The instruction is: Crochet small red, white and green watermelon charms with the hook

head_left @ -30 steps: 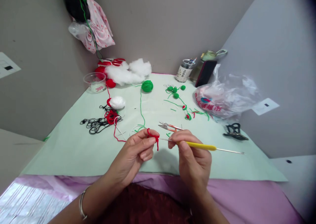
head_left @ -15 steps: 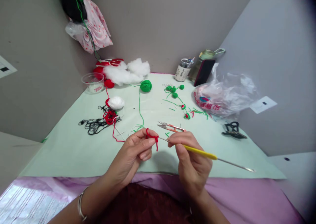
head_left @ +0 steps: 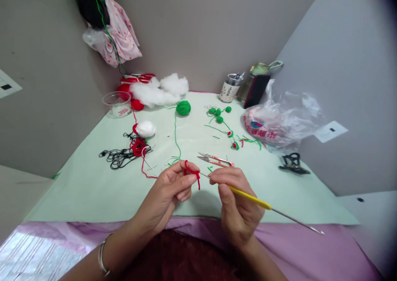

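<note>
Between thumb and fingers, my left hand (head_left: 172, 186) pinches a small piece of red yarn (head_left: 197, 177), looped over the index finger with a short tail hanging down. My right hand (head_left: 240, 208) grips a crochet hook (head_left: 251, 197) by its yellow handle. The hook's thin metal tip points left and meets the red yarn at my left fingertips; its other metal end sticks out to the lower right. Red yarn runs from my left hand toward a red tangle (head_left: 138, 147) on the table. Orange-handled thread snips (head_left: 215, 160) lie just beyond my hands.
White stuffing (head_left: 161, 91), a clear tub (head_left: 117, 104) and a white yarn ball (head_left: 146, 129) are at the left, near black yarn (head_left: 119, 157). A green yarn ball (head_left: 183, 108) sits centrally. Small green pieces (head_left: 219, 119), a plastic bag (head_left: 279, 122) and a claw clip (head_left: 294, 163) occupy the right.
My right hand has shifted slightly left, and the crochet hook tilts more steeply, its far end lower. The red yarn at my left fingertips has moved slightly right.
</note>
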The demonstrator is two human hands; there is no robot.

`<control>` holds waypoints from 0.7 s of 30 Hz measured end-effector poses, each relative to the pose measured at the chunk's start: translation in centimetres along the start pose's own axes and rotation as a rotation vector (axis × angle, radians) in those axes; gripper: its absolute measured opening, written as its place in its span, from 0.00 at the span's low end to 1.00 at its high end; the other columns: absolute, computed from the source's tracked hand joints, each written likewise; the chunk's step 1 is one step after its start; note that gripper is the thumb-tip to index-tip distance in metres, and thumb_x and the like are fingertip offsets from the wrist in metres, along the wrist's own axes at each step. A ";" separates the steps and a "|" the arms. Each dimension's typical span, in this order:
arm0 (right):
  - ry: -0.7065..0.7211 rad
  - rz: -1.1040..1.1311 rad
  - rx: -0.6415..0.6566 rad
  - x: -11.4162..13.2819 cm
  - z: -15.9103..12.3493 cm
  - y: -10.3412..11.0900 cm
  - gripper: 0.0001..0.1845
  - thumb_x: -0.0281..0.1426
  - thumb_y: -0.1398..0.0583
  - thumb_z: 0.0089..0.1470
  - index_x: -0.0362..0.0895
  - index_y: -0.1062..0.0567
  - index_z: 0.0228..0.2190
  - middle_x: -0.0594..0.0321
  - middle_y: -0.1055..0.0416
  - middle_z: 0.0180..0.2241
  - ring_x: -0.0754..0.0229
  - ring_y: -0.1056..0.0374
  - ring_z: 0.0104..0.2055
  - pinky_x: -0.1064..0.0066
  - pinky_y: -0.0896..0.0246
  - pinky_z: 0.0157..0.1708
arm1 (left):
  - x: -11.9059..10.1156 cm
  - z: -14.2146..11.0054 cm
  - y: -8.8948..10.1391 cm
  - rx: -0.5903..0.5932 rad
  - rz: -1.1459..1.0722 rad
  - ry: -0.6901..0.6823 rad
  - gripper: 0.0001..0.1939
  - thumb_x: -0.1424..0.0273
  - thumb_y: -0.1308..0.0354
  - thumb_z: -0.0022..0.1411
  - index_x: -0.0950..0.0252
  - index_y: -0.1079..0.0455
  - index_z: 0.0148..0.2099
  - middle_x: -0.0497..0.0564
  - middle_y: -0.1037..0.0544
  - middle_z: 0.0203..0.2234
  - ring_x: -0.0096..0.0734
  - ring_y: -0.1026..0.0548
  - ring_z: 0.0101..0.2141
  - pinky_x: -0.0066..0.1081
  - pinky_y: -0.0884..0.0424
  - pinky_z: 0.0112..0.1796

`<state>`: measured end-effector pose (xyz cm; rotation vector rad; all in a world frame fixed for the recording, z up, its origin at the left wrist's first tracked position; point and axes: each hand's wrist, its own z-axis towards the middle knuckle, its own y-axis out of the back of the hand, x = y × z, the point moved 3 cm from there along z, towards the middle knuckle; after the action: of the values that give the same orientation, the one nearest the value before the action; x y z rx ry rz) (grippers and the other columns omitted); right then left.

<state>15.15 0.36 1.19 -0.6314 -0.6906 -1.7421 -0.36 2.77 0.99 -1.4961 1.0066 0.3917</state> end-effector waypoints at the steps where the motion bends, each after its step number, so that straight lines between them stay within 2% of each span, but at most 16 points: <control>1: 0.010 -0.009 0.006 0.0 0.0 0.0 0.16 0.20 0.42 0.66 0.49 0.19 0.46 0.61 0.21 0.39 0.56 0.25 0.43 0.62 0.28 0.44 | 0.0 0.0 0.0 -0.001 0.000 -0.001 0.09 0.71 0.26 0.59 0.68 0.20 0.40 0.41 0.33 0.27 0.11 0.44 0.20 0.19 0.46 0.23; 8: 0.108 -0.053 0.057 0.3 -0.1 -0.1 0.17 0.17 0.42 0.64 0.46 0.21 0.48 0.60 0.21 0.40 0.57 0.25 0.45 0.65 0.29 0.45 | 0.3 -0.1 -0.1 0.009 -0.005 0.023 0.08 0.71 0.26 0.59 0.67 0.21 0.39 0.40 0.35 0.26 0.13 0.44 0.20 0.20 0.46 0.23; 13: 0.049 0.005 0.010 0.1 -0.1 -0.3 0.15 0.19 0.42 0.65 0.47 0.20 0.45 0.62 0.21 0.39 0.59 0.25 0.43 0.65 0.29 0.44 | 0.6 -0.2 -0.3 0.027 -0.020 0.049 0.08 0.72 0.26 0.59 0.66 0.22 0.39 0.43 0.31 0.30 0.11 0.44 0.20 0.20 0.45 0.23; 21: -0.074 0.109 -0.084 -0.7 0.0 -0.3 0.13 0.23 0.42 0.67 0.48 0.18 0.42 0.63 0.23 0.35 0.58 0.28 0.38 0.64 0.32 0.41 | 0.6 -0.1 -0.1 0.002 -0.027 0.029 0.09 0.72 0.25 0.58 0.66 0.22 0.39 0.40 0.34 0.27 0.11 0.45 0.19 0.20 0.46 0.23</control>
<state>15.06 0.85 0.63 -0.7806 -0.6250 -1.6600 0.00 2.43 0.59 -1.5155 1.0085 0.3505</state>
